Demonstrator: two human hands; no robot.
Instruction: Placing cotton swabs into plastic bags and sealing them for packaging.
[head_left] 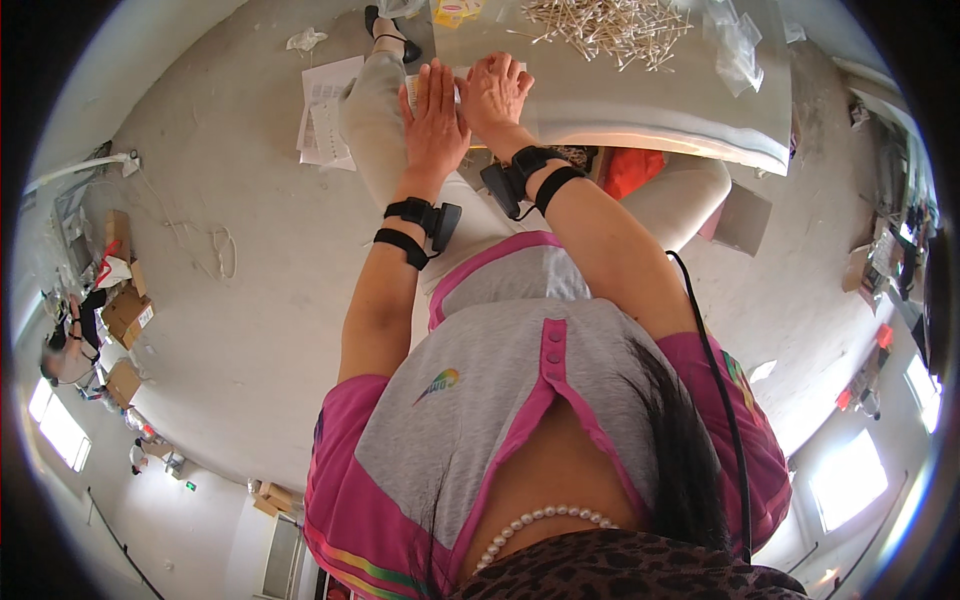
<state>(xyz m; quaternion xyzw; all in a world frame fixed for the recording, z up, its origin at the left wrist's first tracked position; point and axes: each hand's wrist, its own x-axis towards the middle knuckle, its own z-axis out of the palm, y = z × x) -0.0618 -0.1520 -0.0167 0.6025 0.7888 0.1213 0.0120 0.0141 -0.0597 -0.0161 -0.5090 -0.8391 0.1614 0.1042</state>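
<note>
Held left hand [436, 118] flat, fingers nearly straight, and right hand [497, 92] half curled, over a mostly hidden pale flat item [461, 72] near the grey-topped bench's [665, 112] left end. Could not tell grip or work done; apparently had plenty left: loosely heaped thin cotton swabs [605, 30].

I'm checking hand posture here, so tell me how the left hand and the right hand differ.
The left hand has its fingers stretched out, while the right hand has its fingers bent. The left hand points nearly straight away from the body; the right hand's forearm slants inward toward the left. Both show their backs to the camera, and each wrist wears a black strapped device.
</note>
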